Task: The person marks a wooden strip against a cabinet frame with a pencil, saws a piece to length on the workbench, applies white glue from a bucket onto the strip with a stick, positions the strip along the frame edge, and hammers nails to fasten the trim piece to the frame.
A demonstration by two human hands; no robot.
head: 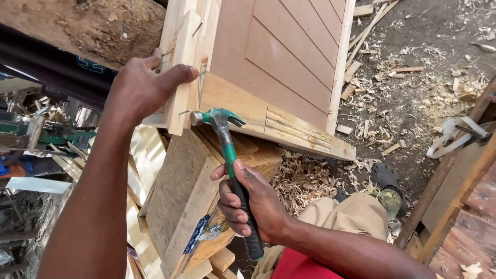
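While both hands work at the corner of a wooden panel, the scene reads as follows.

Right hand: the right hand is wrapped tight around the black grip of a claw hammer, thumb laid up along the green part of the shaft.

Hammer: its steel face sits against the head of a nail that sticks out sideways from a wooden strip; the claw points away to the right.

Left hand: the left hand is closed on the wooden strip, thumb across its front face and fingers curled behind its left edge, pressing it to the frame.

Panel: a brown panelled door with a pale timber frame stands tilted, its lower corner just above the hammer head; the strip runs along its left edge.

Support: stacked planks lie under the panel, with wood shavings heaped beside them.

Ground: bare earth strewn with offcuts and chips.

Person: a knee in khaki trousers and a dark sandal show at lower right.
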